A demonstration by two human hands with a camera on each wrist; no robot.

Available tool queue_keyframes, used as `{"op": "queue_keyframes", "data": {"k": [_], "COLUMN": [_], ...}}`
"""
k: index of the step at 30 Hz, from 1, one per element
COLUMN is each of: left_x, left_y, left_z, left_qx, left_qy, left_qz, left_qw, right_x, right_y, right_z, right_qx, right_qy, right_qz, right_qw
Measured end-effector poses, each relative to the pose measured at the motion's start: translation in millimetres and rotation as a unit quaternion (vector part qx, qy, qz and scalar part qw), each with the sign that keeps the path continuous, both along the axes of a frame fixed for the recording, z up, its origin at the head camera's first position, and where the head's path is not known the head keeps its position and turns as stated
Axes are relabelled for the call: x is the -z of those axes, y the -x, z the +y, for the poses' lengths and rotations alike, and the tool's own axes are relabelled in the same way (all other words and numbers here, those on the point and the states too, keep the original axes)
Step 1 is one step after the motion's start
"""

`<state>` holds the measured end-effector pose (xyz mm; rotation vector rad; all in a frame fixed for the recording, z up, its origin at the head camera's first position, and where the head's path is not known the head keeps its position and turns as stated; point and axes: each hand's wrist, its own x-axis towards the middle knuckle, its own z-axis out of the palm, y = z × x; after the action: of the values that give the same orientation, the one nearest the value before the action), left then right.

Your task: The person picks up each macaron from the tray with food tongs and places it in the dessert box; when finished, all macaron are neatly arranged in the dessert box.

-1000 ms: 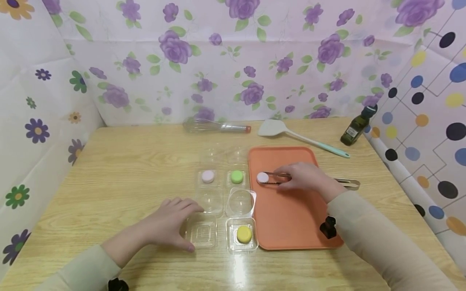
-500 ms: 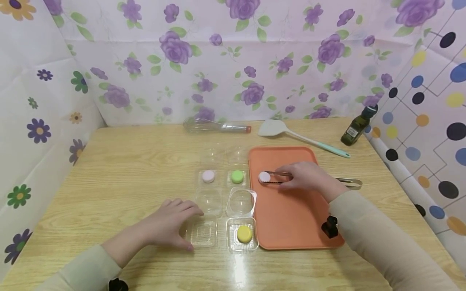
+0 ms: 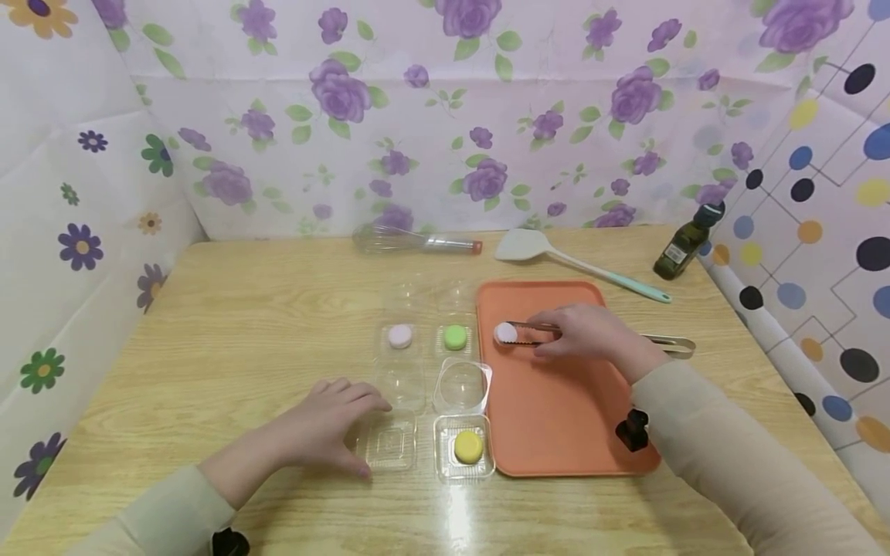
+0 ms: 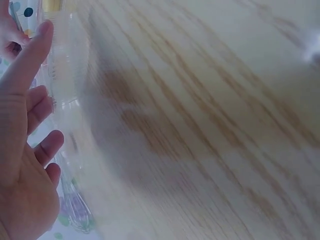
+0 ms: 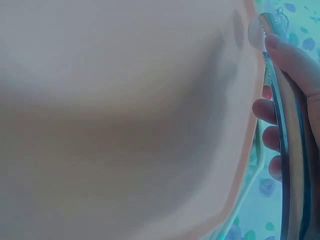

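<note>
In the head view my right hand [image 3: 584, 336] grips metal tongs [image 3: 670, 344] over the upper part of the orange tray [image 3: 549, 425]. A pale pink macaron [image 3: 505, 333] is held between the tongs' tips; the right wrist view also shows the tongs [image 5: 292, 150] in my fingers. My left hand [image 3: 316, 432] has thumb and fingers spread at the left side of a clear compartment [image 3: 391, 446] with nothing in it. To its right, a yellow macaron [image 3: 468, 446] sits in another clear compartment.
Further back, a pink macaron [image 3: 399, 336] and a green macaron [image 3: 455, 337] lie in clear compartments, with clear lids around them. A whisk [image 3: 417, 242], a spatula [image 3: 591, 268] and a dark green bottle [image 3: 684, 245] lie or stand along the back of the table.
My right hand has raised the tongs and the pale pink macaron slightly, and the macaron shows more of its side. My left hand has stayed almost still. The head view has shifted a little.
</note>
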<state>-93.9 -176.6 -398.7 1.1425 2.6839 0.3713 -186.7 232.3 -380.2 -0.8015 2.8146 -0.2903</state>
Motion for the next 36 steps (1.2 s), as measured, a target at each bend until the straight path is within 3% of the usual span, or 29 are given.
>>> {"op": "queue_keyframes", "data": {"k": [17, 36], "left_x": [-2.5, 1.6], "left_y": [-1.1, -0.5], "left_z": [0.4, -1.9], "left_qx": [-0.002, -0.011], "left_qy": [0.002, -0.019], "left_qz": [-0.012, -0.026], "left_qw": [0.9999, 0.9994], "right_x": [-15.4, -14.5], "right_y": [2.3, -6.6], "right_z": [-12.0, -40.0], "right_qx": [-0.048, -0.090], "right_qy": [0.025, 0.022], "right_qz": [0.014, 0.032], "right_qw": [0.9984, 0.9952]}}
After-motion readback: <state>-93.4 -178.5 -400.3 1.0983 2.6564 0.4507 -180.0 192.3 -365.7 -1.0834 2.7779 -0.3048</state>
